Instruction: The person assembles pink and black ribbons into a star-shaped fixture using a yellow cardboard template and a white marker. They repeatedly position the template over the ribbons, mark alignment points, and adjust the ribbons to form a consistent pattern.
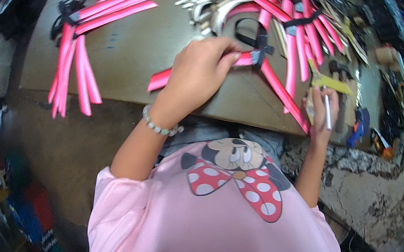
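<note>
My left hand [200, 70] is closed on a pink strap [159, 80] at the front of the table, thumb and forefinger pinching it beside its black and grey end. From that black joint, a second pink strap [282, 92] slants toward the table's near edge. A black loop [247, 34] stands up just behind the joint. Over to the right, my right hand [323, 105] is closed around a thin white pen-like stick [327, 109]. A yellow flat piece [332, 84] lies right at its fingertips; whether the fingers hold it too, I cannot tell.
Several pink straps with black ends [81, 70] lie fanned out at the table's far left. More pink straps [297, 37] are heaped at the right, over beige ribbed strips [220, 9]. A blue tool [360, 125] and a tan roll [386, 55] lie at the right edge.
</note>
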`<state>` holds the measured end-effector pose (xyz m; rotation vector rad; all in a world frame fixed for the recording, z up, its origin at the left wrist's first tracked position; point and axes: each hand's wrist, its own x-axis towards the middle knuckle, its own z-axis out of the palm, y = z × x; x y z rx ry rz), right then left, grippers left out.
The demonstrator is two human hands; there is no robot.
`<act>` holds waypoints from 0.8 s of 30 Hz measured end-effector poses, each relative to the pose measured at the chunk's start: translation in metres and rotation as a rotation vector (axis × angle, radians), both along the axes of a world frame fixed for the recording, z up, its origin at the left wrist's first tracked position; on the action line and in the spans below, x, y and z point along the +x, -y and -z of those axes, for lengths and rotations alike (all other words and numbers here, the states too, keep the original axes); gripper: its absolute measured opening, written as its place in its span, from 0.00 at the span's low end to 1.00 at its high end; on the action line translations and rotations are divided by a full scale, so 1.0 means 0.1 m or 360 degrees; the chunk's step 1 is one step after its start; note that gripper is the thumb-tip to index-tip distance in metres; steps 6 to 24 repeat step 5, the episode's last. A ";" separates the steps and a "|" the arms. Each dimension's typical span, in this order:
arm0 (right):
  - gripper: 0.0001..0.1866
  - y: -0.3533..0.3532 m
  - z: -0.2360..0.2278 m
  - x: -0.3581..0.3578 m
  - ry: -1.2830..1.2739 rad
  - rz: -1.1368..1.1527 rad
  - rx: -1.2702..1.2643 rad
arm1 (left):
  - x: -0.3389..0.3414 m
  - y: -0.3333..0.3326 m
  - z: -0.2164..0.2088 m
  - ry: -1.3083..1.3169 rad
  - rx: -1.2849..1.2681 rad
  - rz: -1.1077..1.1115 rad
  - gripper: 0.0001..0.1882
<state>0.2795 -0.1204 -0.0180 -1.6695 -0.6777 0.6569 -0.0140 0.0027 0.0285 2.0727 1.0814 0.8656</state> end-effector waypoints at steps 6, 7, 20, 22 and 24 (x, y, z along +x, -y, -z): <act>0.14 0.02 0.21 0.04 0.0543 -0.0111 0.0088 | -0.62 -0.44 -0.69 0.0231 0.0326 -0.0352 0.09; 0.14 0.02 0.21 0.04 0.0543 -0.0111 0.0088 | -0.62 -0.44 -0.69 0.0231 0.0326 -0.0352 0.09; 0.14 0.02 0.21 0.04 0.0543 -0.0111 0.0088 | -0.62 -0.44 -0.69 0.0231 0.0326 -0.0352 0.09; 0.14 0.02 0.21 0.04 0.0543 -0.0111 0.0088 | -0.62 -0.44 -0.69 0.0231 0.0326 -0.0352 0.09; 0.14 0.02 0.21 0.04 0.0543 -0.0111 0.0088 | -0.62 -0.44 -0.69 0.0231 0.0326 -0.0352 0.09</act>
